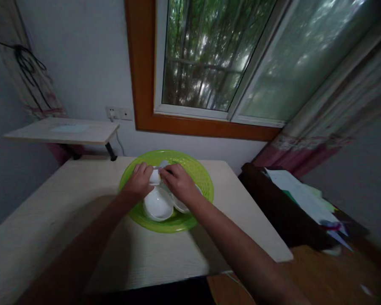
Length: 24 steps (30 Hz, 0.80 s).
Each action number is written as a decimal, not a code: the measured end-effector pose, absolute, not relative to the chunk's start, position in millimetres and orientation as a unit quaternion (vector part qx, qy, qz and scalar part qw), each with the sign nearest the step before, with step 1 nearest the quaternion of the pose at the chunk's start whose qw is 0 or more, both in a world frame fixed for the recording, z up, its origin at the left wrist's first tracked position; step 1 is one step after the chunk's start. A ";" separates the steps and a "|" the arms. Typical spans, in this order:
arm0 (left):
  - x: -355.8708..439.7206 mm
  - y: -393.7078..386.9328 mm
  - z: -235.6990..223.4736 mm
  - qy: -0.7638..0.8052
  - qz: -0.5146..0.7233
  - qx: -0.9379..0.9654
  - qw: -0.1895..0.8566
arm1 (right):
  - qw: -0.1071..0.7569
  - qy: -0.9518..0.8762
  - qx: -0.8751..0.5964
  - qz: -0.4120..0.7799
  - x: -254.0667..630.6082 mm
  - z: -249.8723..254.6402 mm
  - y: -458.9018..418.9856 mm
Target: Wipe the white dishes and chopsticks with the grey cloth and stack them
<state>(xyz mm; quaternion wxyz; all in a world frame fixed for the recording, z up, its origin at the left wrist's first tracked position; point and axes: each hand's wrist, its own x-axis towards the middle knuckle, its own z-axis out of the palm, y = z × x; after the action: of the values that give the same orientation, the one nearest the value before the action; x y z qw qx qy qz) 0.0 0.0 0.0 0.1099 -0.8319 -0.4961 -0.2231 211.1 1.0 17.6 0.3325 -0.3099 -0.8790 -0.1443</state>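
A small white cup is held up over a green woven-look plastic tray. My left hand grips it from the left side. Against its right edge, my right hand has its fingers pinched together; a small yellowish spot shows there, too blurred to name. Below the hands, a round white bowl lies in the tray, its inside facing me. A second white bowl is beside it, partly covered by my right hand and wrist. Behind the cup a pale rounded thing is mostly hidden.
The tray rests on a pale wooden table. A small raised shelf stands at the back left, near wall sockets. Behind is a window with a wooden frame. Papers lie on a dark surface to the right.
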 end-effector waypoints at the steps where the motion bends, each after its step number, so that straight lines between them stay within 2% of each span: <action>1: 0.6 -0.2 0.2 -0.499 -0.226 -0.830 0.108 | 0.324 -0.887 -0.297 -0.140 210.5 17.7 -0.5; 6: 2.8 -0.8 2.0 -0.508 -0.238 -0.823 0.095 | 0.306 -0.902 -0.279 -0.121 209.3 19.2 -5.1; 14: 1.2 4.7 0.1 -0.542 -0.251 -0.800 0.062 | 0.342 -0.870 -0.344 -0.090 212.4 11.8 4.2; 24: 0.7 4.2 -0.5 -0.523 -0.258 -0.810 0.062 | 0.322 -0.900 -0.283 -0.082 207.6 18.8 -3.6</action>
<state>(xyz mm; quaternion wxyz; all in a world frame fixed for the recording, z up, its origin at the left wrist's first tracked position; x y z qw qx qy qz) 0.7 4.2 -0.5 0.0622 -0.8099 -0.5233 -0.2576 207.6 -3.6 18.8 0.3216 -0.2830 -0.8999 -0.0820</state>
